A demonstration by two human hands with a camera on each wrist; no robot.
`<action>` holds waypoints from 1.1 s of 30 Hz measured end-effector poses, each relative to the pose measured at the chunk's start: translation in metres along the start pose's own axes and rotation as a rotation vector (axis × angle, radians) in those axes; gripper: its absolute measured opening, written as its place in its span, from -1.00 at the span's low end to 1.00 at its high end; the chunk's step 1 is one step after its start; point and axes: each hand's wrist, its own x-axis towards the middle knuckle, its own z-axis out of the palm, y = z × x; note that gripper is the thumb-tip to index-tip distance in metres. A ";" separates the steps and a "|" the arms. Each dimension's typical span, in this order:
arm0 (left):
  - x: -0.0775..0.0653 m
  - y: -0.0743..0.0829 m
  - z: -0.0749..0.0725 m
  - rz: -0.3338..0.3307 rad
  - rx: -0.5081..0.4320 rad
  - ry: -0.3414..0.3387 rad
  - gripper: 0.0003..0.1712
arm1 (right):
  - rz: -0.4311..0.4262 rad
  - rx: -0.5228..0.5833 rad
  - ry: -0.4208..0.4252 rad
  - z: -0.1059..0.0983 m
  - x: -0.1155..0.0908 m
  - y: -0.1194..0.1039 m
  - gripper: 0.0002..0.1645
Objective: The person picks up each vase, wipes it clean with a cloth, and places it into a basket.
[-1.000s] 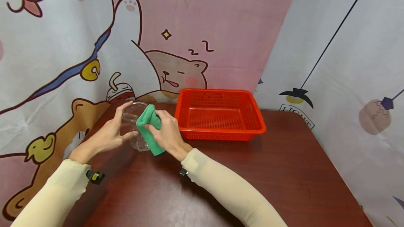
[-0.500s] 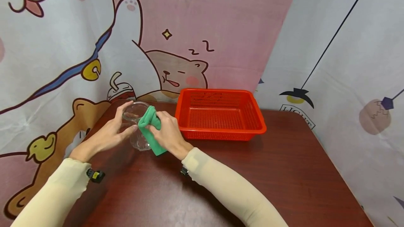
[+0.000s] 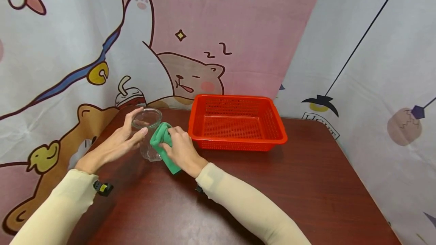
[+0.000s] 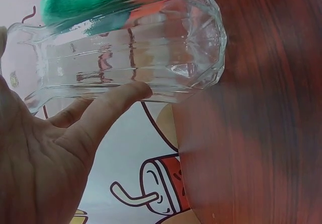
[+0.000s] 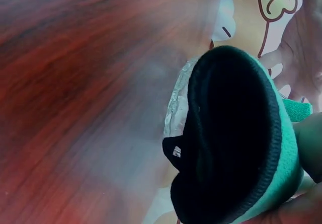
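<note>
A clear glass vase point(image 3: 148, 149) with a flared rim and ribbed sides stands upright at the left of the table. My left hand point(image 3: 119, 141) holds it from the left, thumb near the rim; in the left wrist view, its fingers lie along the glass vase point(image 4: 131, 58). My right hand point(image 3: 184, 150) grips a folded green cloth point(image 3: 173, 163) against the vase's right side, below the rim. Up close in the right wrist view, the cloth point(image 5: 284, 171) hangs in a loop, its inner side dark, hiding most of the vase.
A red plastic basket point(image 3: 238, 144) with perforated walls stands at the back of the brown wooden table point(image 3: 272, 192), just right of my right hand. Cartoon-printed curtains point(image 3: 255, 29) hang behind the table and along both sides.
My right hand and the green cloth have slid a little down the vase's side, baring more of the rim. My left thumb has shifted up toward the rim.
</note>
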 end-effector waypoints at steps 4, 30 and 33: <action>0.001 0.000 0.000 0.017 -0.007 0.001 -0.21 | 0.019 -0.040 -0.038 0.002 -0.003 0.001 -0.52; 0.013 -0.043 0.006 0.002 0.029 0.054 -0.13 | 0.093 -0.200 -0.216 0.019 -0.016 0.013 -0.51; 0.014 -0.042 0.008 0.031 0.080 0.093 -0.03 | 0.094 -0.205 -0.218 0.020 -0.017 0.013 -0.49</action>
